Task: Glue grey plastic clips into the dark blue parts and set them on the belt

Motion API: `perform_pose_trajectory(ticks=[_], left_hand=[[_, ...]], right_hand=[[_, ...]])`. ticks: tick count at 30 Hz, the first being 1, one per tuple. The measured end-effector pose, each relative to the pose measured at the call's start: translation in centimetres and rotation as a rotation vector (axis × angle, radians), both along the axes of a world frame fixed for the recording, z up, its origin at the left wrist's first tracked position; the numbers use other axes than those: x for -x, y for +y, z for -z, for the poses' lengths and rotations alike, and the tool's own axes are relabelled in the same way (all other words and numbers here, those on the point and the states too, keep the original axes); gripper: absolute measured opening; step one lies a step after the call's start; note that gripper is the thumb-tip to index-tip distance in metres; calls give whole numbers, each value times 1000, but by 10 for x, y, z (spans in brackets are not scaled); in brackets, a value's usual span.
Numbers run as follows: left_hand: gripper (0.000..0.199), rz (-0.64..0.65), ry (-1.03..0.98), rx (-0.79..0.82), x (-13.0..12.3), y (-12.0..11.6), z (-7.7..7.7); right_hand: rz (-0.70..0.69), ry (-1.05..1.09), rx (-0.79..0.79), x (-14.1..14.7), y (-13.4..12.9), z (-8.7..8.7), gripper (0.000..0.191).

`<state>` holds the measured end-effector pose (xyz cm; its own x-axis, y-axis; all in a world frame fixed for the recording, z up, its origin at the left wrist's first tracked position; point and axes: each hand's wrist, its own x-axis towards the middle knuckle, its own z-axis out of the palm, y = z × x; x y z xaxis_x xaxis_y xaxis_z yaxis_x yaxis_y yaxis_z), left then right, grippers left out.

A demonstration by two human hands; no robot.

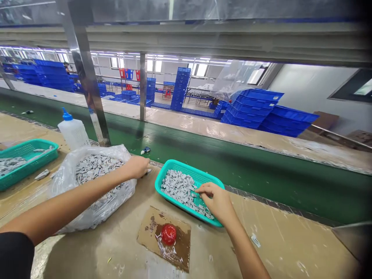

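1. Grey pieces [178,187] lie heaped in the green basket [159,185], most of them just left of the right fingers [206,189], with a few more below the fingers along the near wall.
2. Each piece looks small, light and stiff, probably moulded plastic. They should not crush under a pinch, though smooth faces could slip and neighbours may come up together. The best hold would be thumb and forefinger across the two edges of a single piece, one lying loose at the fringe of the heap.
3. The right fingers reach down inside the basket, thumb and forefinger narrow, tips at the heap's right edge. Whether a piece is between them, I cannot tell.
4. The left fingers [143,166] are curled above the tabletop [124,240], left of the basket and apart from it. A small grey scrap [149,171] shows just beyond their tips; whether they hold anything is hidden.
5. The plastic bag [65,182], full of similar pieces, stands left of the left fingers, with the forearm passing across it.
6. Nearer the wearer than the right fingers, and to their left, a red lump [169,234] sits on wet cardboard [144,233]; it looks slick.
7. Beyond both sets of fingers runs the green belt [186,145], bearing a small dark item [146,150] just past the left fingers.
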<state>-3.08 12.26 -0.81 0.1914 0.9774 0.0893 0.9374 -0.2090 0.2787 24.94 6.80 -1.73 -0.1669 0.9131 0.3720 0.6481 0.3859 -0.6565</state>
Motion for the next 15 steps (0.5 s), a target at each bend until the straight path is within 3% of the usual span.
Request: perform_pose_trajectory(ticks=[2, 4, 8, 11, 13, 15], left_hand=[[8, 3, -1, -28, -1, -15, 8], [7, -2, -38, -68, 1, -23, 6], [16, -25, -235, -142, 16, -44, -19], [16, 8, -1021, -28, 26, -78, -35], [14, -20, -1241, 136, 28, -98, -40], [19, -125, -1233, 191, 30, -106, -43]], right_hand=[[18, 67, 32, 2, -1, -4, 19], [61, 151, 46, 3, -6, -8, 20], [170, 311, 56, 2, -39, -11, 31], [160, 439, 167, 3, -80, -3, 30], [135, 512, 277, 5, -105, 4, 29], [124, 527, 375, 8, -122, 11, 29]])
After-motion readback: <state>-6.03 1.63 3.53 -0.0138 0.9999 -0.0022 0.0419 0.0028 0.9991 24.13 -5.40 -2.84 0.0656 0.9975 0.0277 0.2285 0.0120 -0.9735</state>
